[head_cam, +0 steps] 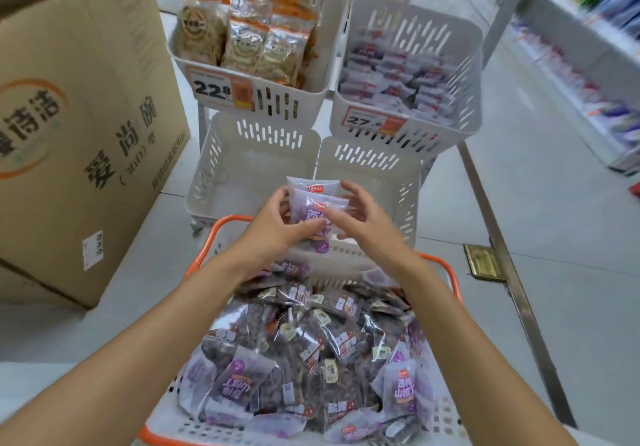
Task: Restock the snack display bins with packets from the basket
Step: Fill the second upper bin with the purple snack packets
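A small stack of pale purple-and-white plastic snack packets (317,210) is held up between a person's two hands, above the far edge of the white slotted plastic basket with the orange rim (221,227) and just short of the near edges of the two lower display bins. The left hand (273,227) grips the stack from its left side, thumb across the front. The right hand (360,217) curls its fingers round the right edge, squaring the packets.

Below the forearms, the basket is heaped with dark, clear-windowed and purple snack packets (311,352) from edge to edge.

The lower left white slotted bin (221,155) and the lower right white slotted bin (408,186) show only their bare bottoms. On the tier above, the upper left bin (277,103) holds orange-topped packets (242,40), and the upper right bin (433,130) holds white-and-purple packets (394,78). Both carry price tags.

Restocking appears barely begun: most of the stock is in the basket, and both lower bins await filling.

A large brown cardboard box (86,134) stands at left on the grey floor.
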